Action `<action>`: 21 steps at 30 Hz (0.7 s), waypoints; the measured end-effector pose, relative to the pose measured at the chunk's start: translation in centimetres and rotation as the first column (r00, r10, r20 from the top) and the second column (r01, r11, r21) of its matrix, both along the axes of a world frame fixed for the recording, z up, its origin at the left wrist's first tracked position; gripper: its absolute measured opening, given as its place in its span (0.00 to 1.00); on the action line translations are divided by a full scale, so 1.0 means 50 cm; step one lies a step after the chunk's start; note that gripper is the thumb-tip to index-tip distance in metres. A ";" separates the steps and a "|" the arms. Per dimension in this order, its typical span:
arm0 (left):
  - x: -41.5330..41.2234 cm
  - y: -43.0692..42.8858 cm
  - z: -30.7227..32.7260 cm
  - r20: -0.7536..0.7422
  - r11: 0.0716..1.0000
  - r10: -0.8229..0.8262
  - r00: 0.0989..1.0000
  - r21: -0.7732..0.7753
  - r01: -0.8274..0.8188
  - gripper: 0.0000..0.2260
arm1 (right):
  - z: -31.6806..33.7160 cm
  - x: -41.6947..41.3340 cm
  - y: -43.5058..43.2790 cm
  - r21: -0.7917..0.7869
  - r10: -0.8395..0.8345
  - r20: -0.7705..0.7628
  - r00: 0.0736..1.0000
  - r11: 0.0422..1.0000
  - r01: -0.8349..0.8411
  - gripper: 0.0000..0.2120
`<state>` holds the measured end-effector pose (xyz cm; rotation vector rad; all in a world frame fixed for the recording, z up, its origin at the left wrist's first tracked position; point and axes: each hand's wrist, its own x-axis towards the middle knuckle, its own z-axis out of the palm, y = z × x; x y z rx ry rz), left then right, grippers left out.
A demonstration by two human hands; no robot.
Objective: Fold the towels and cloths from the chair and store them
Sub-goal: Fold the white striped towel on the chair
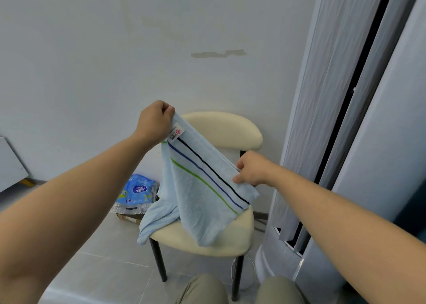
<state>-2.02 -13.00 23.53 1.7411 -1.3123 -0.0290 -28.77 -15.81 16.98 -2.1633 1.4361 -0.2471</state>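
A light blue towel (196,195) with green, blue and black stripes and a white label hangs above the cream chair (230,128). My left hand (154,121) pinches its top corner, raised high in front of the chair back. My right hand (251,170) grips the striped edge lower down and to the right. The towel's loose end drapes over the chair seat (235,237) and hangs off its left front edge.
A blue plastic package (136,193) lies on a flat box on the tiled floor, left of the chair. A tall white standing unit (322,142) stands close on the right. The white wall is behind the chair. My knees (202,290) show at the bottom.
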 end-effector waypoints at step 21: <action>0.073 0.013 -0.030 -0.089 0.999 0.037 0.995 0.035 -0.034 0.10 | 0.056 -0.052 -0.060 -0.246 -0.014 -0.471 0.882 0.962 -0.116 0.07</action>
